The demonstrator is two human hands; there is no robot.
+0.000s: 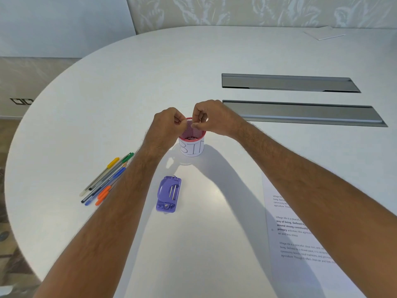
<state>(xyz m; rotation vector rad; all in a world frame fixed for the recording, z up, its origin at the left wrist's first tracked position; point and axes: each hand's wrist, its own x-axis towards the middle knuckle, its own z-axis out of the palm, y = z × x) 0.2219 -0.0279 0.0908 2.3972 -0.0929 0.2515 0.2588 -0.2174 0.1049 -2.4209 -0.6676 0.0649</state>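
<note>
Left hand (169, 123) and right hand (211, 120) meet over the pink bin (191, 148) mid-table, presumably so scraps fall inside; fingertips pinched narrow on something too small to tell; purple punch (168, 194) lies nearer.

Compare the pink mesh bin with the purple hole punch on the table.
The bin stands upright, a round cup; the hole punch lies flat, low and blocky. The bin is pink mesh with a white label reading BIN; the hole punch is solid purple with metal pins. The left hand and right hand are over the bin; the hole punch lies untouched, nearer the person. Both rest on the white table.
</note>
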